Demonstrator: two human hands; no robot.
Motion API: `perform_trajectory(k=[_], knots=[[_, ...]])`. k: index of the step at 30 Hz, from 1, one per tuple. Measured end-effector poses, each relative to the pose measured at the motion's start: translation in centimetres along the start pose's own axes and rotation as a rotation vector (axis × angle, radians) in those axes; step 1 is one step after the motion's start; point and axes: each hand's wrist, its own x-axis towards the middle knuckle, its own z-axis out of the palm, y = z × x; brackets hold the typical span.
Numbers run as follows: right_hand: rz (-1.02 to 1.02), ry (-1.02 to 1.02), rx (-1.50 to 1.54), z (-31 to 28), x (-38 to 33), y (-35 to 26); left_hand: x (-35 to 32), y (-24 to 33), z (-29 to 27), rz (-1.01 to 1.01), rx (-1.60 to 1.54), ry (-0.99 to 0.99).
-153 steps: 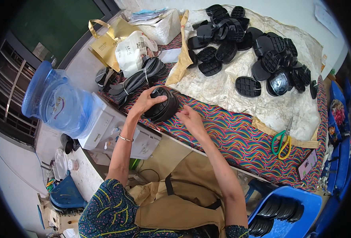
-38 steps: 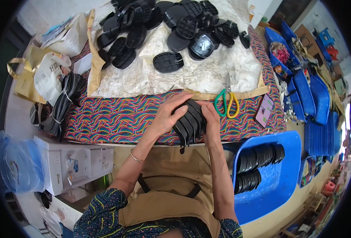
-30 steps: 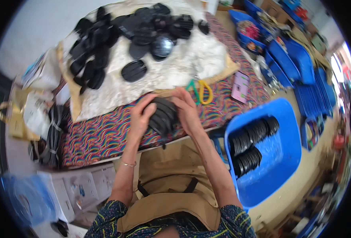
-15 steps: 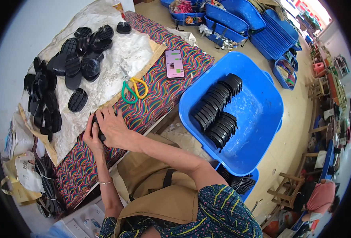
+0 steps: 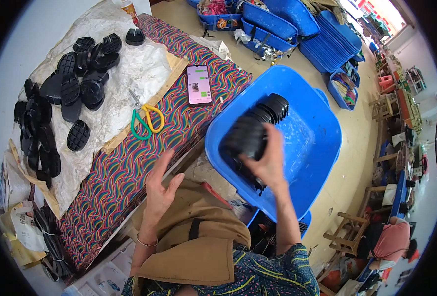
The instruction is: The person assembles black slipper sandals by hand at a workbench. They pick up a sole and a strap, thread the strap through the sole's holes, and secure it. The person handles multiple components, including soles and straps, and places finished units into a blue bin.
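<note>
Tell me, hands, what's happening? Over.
Right hand grips black sole stack over blue tub. Left hand open, empty. Nothing blocking.

Your right hand [image 5: 268, 163] is stretched forward and to your right, its forearm rising from the lower edge of the view. The fingers are curled and closed in a firm grip around a stack of black ribbed rubber pieces [image 5: 248, 138], knuckles facing you. Your left hand [image 5: 160, 190] hangs free in front of your chest, palm turned inward, fingers spread and slightly bent, holding nothing. A thin bracelet circles that wrist, and the elbow is bent close to your body.
</note>
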Motion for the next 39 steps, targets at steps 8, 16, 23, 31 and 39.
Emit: perform_trajectory(k=[8, 16, 23, 31, 39], knots=[[0.332, 0.126, -0.501, -3.2, -1.6, 21.3, -2.6, -5.0, 1.5, -0.188, -0.11, -0.037], [0.37, -0.09, -0.331, 2.4, -3.9, 26.1, -2.8, -6.4, 2.4, -0.306, -0.275, -0.076], [0.267, -0.178, -0.211, 2.6, -2.8, 27.3, -1.4, -7.7, 4.9, -0.372, -0.316, -0.15], [0.362, -0.271, -0.018, 2.4, -2.9, 29.5, 0.8, -7.8, 11.3, -0.538, -0.453, -0.242], [0.589, 0.174, 0.274, 4.7, -5.0, 30.3, 1.5, -9.0, 14.8, -0.445, -0.33, -0.183]])
